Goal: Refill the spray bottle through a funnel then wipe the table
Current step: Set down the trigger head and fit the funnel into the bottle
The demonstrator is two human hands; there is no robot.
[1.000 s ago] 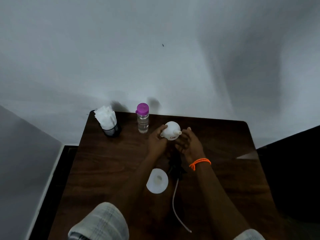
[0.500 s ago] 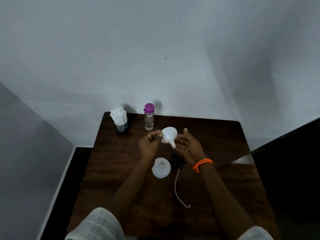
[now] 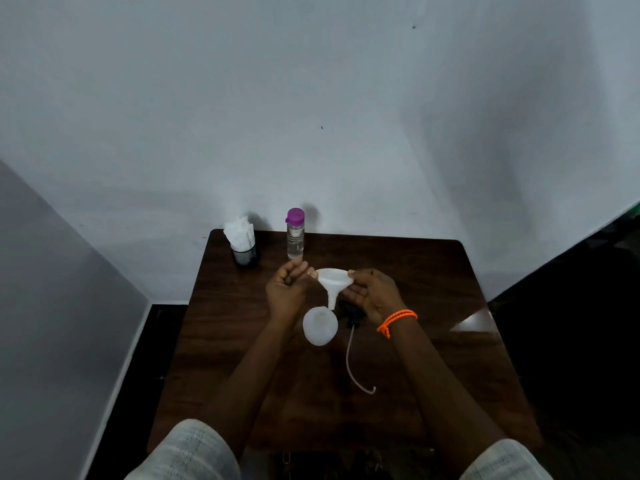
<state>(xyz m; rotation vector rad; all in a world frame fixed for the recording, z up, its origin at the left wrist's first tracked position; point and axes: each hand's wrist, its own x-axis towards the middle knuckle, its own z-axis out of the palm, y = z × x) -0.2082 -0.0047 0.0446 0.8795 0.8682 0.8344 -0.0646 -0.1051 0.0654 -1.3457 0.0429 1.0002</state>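
Funnel (image 3: 333, 282) now upright, perhaps lower.

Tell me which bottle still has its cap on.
The clear bottle at the table's far edge, beside the tissue holder, wears a purple cap. The white spray bottle below the funnel stands open.

On the table (image 3: 433, 271), a holder of napkins (image 3: 242, 245) stood at the far left corner with a capped bottle (image 3: 295, 233) just to its right, while nearer, the funnel (image 3: 333, 284) hung upright between both hands above the open spray bottle (image 3: 319, 325), whose sprayer head (image 3: 354, 318) lay just right.
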